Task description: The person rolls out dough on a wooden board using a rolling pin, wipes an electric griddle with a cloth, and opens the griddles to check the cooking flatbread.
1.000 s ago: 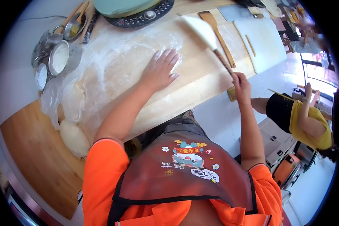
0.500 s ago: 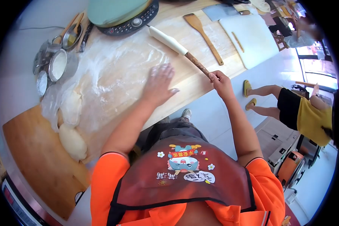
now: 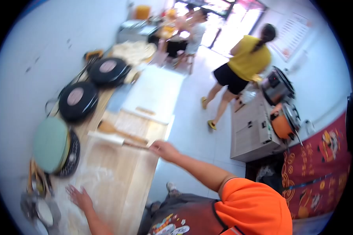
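My right hand (image 3: 163,150) is closed around the bare end of a brown wooden stick (image 3: 135,145) at the table's right edge. A smooth cream-white layer (image 3: 106,137) covers the stick's far part; it looks like dough, but blur hides the detail. Just beyond lies a wooden spatula (image 3: 123,133), roughly parallel to the stick. My left hand (image 3: 80,199) has its fingers spread, palm down over the floury wooden worktop (image 3: 117,184), and holds nothing. Beside it, at the lower left, is a metal bowl of white powder (image 3: 45,212).
A green-lidded electric griddle (image 3: 51,145) and two black round appliances (image 3: 78,102) line the wall side. Further along are a white cutting board (image 3: 155,94) and pale dough sheets (image 3: 133,51). A person in yellow (image 3: 249,58) stands near a cabinet (image 3: 251,135) with an orange pot (image 3: 284,121).
The view has swung up and right, bringing the room into sight. My right hand still grips the stick, which now lies closer to the spatula. My left hand remains spread over the worktop.
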The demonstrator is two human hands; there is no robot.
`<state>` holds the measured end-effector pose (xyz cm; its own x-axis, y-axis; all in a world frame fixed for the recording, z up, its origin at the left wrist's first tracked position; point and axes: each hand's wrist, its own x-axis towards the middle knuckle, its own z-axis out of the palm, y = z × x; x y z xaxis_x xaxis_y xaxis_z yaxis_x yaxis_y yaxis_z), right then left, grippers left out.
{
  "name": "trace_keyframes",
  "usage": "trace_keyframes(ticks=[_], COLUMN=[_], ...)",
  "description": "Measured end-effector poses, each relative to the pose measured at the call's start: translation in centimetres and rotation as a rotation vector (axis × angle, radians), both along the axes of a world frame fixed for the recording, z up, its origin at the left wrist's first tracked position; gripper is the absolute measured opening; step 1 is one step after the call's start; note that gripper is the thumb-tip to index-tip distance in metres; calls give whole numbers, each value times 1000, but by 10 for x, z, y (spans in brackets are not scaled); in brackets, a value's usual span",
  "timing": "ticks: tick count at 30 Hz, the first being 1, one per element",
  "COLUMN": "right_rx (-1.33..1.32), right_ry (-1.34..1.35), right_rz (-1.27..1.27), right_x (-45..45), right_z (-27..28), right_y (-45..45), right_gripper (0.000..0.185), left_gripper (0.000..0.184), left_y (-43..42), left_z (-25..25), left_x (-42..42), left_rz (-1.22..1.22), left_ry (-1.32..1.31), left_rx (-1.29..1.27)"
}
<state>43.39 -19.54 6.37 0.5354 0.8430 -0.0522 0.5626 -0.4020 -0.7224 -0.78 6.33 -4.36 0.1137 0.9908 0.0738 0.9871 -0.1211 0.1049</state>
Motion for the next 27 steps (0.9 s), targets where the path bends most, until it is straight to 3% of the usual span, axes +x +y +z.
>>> trace_keyframes(ticks=[5,9,12,18,23,27], right_rx=[16,-46,14,20,23,-88], right_ry=[-98,-47,-111,-196,-134,-4], right_rz=[141,316,439,552,635,749], right_x=[-48,-78,-93,-81,-99,-112], right_z=[-30,-31,-37,-37,-42,-42], right_y=[0,-33,-56,-66,-96,-118], right_gripper=[23,22,18,19,24,29], left_gripper=[99,96,87,76,76,80], left_y=[-73,-136,-105,-91,-149,-186], left_z=[22,61,49,83,71,58], left_x=[76,63,48,107,14,-46], left_rz=[-559,-404,-469,-960,-914,-997], left_ry=[-29,-99,-227,-125,-191,-30], left_rx=[-127,-378,-86,-251,-352,-182])
